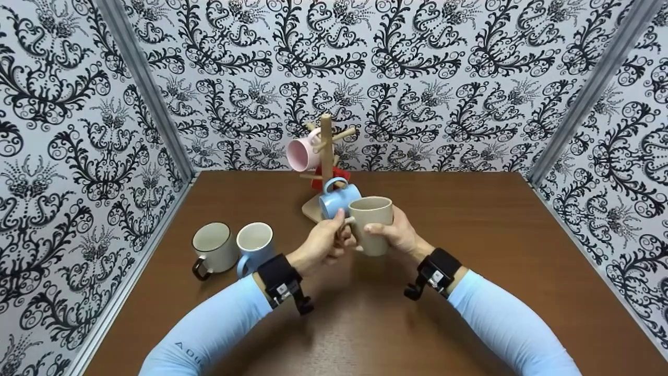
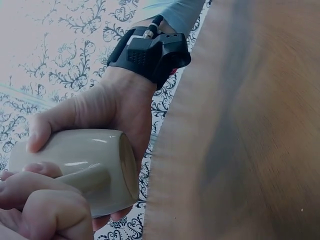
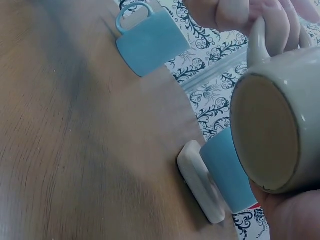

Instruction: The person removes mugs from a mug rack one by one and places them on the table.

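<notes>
A beige mug [image 1: 371,224] is held up between both hands, its mouth upward, in front of a wooden mug tree [image 1: 326,149]. My left hand [image 1: 327,240] grips the mug's handle with curled fingers. Around the mug's other side wraps my right hand [image 1: 402,232], its thumb across the front. The left wrist view shows the beige mug [image 2: 80,165] from the side with the right hand around it; in the right wrist view its unglazed base [image 3: 265,132] faces the camera. Just behind it, a light blue mug [image 1: 339,199] hangs low on the tree.
A pink mug [image 1: 302,154] hangs on an upper peg, and something red [image 1: 342,175] shows behind the post. On the table's left stand a grey mug with a dark rim and handle [image 1: 216,248] and another blue mug [image 1: 255,248]. Patterned walls [image 1: 417,94] enclose the brown table [image 1: 469,219].
</notes>
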`<control>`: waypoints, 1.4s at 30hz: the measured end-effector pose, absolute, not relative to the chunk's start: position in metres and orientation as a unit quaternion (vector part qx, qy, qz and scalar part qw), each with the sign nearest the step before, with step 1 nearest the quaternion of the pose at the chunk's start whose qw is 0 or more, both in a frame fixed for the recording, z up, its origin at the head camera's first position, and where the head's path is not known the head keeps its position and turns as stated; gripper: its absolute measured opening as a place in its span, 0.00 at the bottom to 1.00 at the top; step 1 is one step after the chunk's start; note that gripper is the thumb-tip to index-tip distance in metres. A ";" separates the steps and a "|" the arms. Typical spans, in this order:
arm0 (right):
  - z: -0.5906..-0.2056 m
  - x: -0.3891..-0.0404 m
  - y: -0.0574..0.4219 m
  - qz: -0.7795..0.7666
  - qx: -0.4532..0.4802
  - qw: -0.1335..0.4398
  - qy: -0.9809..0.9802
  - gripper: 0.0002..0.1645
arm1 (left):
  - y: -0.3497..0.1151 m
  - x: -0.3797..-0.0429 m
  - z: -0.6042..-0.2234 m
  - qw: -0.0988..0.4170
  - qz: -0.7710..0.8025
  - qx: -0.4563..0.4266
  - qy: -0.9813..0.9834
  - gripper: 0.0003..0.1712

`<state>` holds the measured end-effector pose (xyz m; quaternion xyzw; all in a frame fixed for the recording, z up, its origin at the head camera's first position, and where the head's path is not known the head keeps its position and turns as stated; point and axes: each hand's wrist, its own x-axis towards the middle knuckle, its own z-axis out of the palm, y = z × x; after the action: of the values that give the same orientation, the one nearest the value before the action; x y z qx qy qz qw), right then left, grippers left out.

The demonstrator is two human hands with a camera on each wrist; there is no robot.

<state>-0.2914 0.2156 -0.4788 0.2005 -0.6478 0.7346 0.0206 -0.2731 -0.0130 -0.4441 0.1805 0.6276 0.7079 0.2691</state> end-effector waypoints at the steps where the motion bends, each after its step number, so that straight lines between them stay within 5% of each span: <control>1: -0.478 -0.291 0.216 0.735 0.208 0.015 -0.645 0.46 | -0.013 -0.273 -0.444 0.276 0.705 0.176 0.629 0.37; 12: -0.476 -0.292 0.223 0.702 0.287 0.007 -0.652 0.54 | -0.010 -0.268 -0.444 0.318 0.695 0.147 0.628 0.31; 29: -0.473 -0.294 0.225 0.642 0.290 -0.011 -0.710 0.52 | -0.001 -0.255 -0.457 0.150 0.726 0.117 0.661 0.29; 42: -0.473 -0.288 0.226 0.617 0.287 -0.020 -0.733 0.50 | -0.001 -0.251 -0.470 0.077 0.706 0.149 0.688 0.29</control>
<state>-0.2882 0.2258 -0.4727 0.2872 -0.7326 0.6168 -0.0202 -0.2507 -0.0010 -0.4705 0.1489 0.6877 0.7064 0.0771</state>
